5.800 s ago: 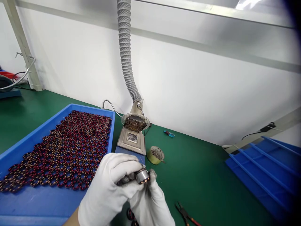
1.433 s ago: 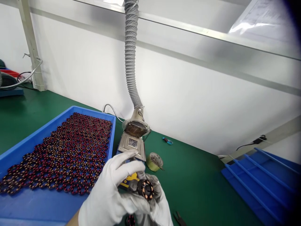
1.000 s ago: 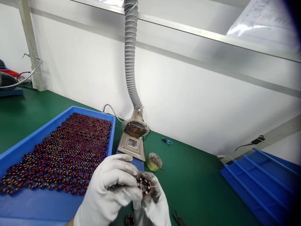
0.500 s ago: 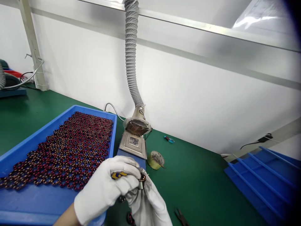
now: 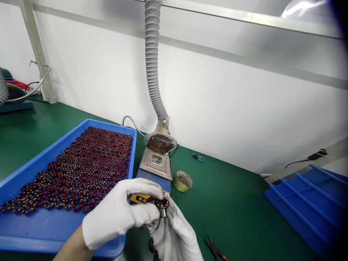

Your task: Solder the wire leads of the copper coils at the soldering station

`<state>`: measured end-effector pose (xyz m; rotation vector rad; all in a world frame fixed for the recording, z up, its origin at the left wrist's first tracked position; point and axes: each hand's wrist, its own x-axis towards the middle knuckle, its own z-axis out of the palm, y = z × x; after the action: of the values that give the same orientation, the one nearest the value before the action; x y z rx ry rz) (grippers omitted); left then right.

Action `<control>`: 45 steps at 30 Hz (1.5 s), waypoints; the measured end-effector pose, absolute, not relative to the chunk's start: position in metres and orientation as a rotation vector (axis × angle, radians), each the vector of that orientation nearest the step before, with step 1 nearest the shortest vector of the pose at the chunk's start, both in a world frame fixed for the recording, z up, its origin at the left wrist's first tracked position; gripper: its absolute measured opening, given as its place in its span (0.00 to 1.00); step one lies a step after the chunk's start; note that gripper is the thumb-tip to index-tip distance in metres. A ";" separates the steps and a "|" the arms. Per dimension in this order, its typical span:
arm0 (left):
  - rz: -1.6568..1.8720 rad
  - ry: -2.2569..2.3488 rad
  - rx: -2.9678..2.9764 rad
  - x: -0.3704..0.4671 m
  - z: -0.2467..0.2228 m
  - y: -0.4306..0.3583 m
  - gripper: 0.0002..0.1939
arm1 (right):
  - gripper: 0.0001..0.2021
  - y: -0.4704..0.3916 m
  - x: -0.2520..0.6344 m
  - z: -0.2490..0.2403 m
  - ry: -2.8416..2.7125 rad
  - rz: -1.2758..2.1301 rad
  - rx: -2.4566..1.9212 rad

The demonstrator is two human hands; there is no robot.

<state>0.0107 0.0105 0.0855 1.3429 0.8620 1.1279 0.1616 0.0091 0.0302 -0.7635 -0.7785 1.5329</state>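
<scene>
Both of my hands wear white gloves and meet low in the middle of the head view. With thumb and fingers, my left hand pinches a small dark ring coil wound with copper-coloured wire. My right hand closes round the same coil from the other side, its fingers partly hidden. A shiny metal cylindrical piece shows just under the coil; I cannot tell whether it is part of it. Left of my hands, a blue tray holds many red and copper wound ring coils in tight rows.
Behind my hands stands a heated metal-topped unit under a fume extraction hose. A yellow-green tin is beside it. Small blue-handled snips and pliers lie on the green table. Blue ribbed trays are at right.
The view has shifted slightly. The coil between my hands has tilted a little, showing more of its upper face; both hands keep their grip.
</scene>
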 end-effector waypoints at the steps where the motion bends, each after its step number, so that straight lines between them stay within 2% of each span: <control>1: 1.104 0.827 1.359 0.012 0.086 0.011 0.12 | 0.09 0.009 0.162 0.030 -0.779 1.536 -0.771; 4: 1.221 0.749 1.341 0.016 0.083 0.010 0.13 | 0.08 0.011 0.164 0.029 -0.810 1.558 -0.804; 8: 1.364 0.707 1.225 0.015 0.076 0.008 0.13 | 0.13 0.019 0.171 0.027 -0.861 1.566 -0.822; 12: 1.513 0.746 1.102 0.008 0.078 0.006 0.10 | 0.12 0.021 0.174 0.025 -0.890 1.621 -0.765; 16: 1.199 0.790 1.346 0.010 0.080 0.007 0.21 | 0.17 0.019 0.163 0.019 -0.871 1.608 -0.714; 17: 1.155 0.758 1.425 0.012 0.079 0.008 0.21 | 0.19 0.018 0.160 0.017 -0.882 1.574 -0.704; 19: 1.217 0.713 1.518 0.018 0.075 0.008 0.16 | 0.19 0.019 0.153 0.011 -0.943 1.434 -0.690; 21: 1.386 0.682 1.489 0.022 0.071 0.009 0.11 | 0.14 0.020 0.151 0.008 -1.011 1.263 -0.682; 26: 1.627 0.729 0.949 0.020 0.070 0.014 0.03 | 0.10 0.007 0.152 0.021 -1.068 0.992 -0.680; 28: 1.574 0.739 0.832 0.019 0.073 0.015 0.08 | 0.13 -0.001 0.147 0.027 -1.099 0.712 -0.714; 30: 1.371 0.691 0.912 0.022 0.077 0.014 0.16 | 0.14 -0.007 0.139 0.028 -1.149 0.315 -0.791; 31: 1.259 0.665 0.982 0.025 0.078 0.012 0.17 | 0.13 -0.009 0.135 0.026 -1.182 0.119 -0.819; 34: 1.128 0.642 1.029 0.038 0.078 0.008 0.08 | 0.11 -0.008 0.128 0.020 -1.285 -0.208 -0.831; 41: 1.620 0.505 0.623 0.036 0.068 0.012 0.05 | 0.13 -0.007 0.129 0.030 -1.168 -0.194 -1.020; 45: 1.326 0.673 0.780 0.033 0.074 0.013 0.15 | 0.13 -0.009 0.130 0.033 -1.173 -0.240 -1.033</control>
<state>0.0325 0.0135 0.0737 0.7802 0.6730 1.3260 0.1303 -0.0089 0.0332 -1.0335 -1.1735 -0.2397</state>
